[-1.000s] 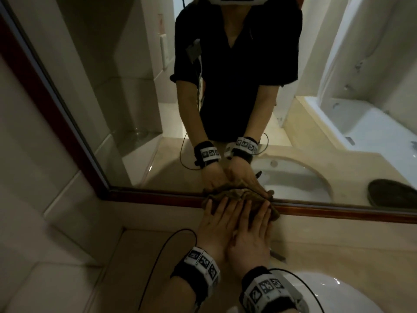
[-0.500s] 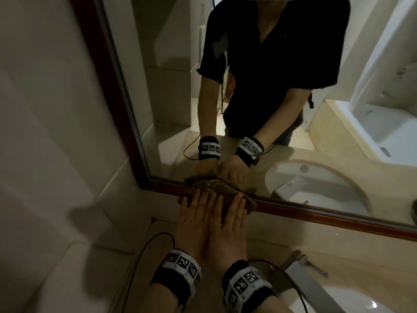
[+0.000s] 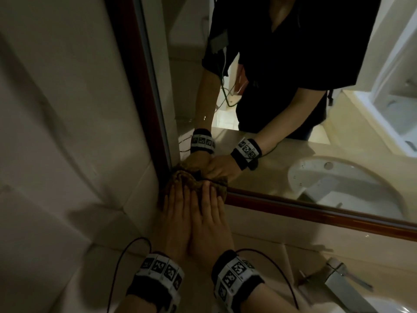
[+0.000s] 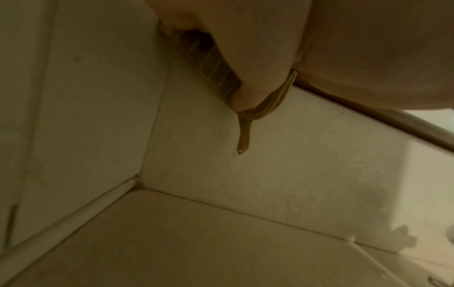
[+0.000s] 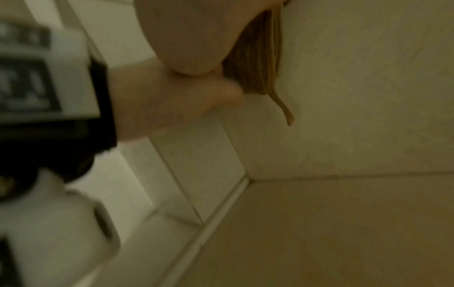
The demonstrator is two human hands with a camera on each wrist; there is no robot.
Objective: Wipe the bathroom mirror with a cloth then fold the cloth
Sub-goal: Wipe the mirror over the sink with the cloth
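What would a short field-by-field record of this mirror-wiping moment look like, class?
cloth: brown, bunched at the mirror's lower left corner
left hand: fingers straight, pressing the cloth
right hand: fingers straight, pressing the cloth beside the left
mirror frame: reddish brown
loop on cloth: hangs free below the hands
folding: not yet begun

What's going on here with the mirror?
A person is wiping a bathroom mirror. Both hands, the left hand and right hand, lie flat side by side with straight fingers, pressing a brown cloth against the mirror's bottom left corner, where the red-brown frame meets the tiled wall. A strip of the cloth hangs down below the hands. The cloth is bunched, not yet folded.
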